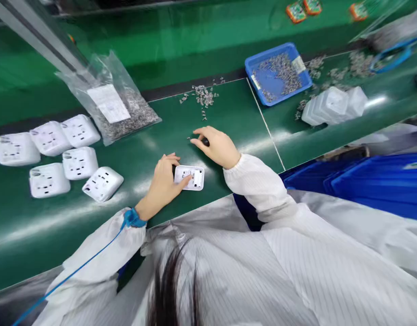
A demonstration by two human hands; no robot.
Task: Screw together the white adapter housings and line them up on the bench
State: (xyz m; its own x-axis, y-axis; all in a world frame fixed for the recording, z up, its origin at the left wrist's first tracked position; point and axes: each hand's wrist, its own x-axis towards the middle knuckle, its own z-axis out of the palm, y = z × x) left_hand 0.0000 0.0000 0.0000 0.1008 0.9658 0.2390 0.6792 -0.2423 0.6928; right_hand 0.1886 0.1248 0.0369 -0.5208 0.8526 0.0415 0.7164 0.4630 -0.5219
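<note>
My left hand (162, 181) holds a white plastic socket shell (199, 177) on the green bench, its open inner side facing up. The thumb reaches into the shell, and the other fingers stretch past its left edge. Up and to the right, my right hand (217, 147) is curled just above the bench with thumb and forefinger close together. A small black object (205, 141) shows inside its grip, mostly hidden. At the fingertips is a tiny metal piece (188, 138); whether it is held or joined to the black object I cannot tell.
Several white socket units (81, 164) stand at left beside a clear bag (133, 113) of small metal parts. Loose metal parts (205, 96) lie ahead. A blue tray (271, 83) of parts and stacked translucent white pieces (331, 106) are at right. A blue wrist strap (132, 218) trails a cord.
</note>
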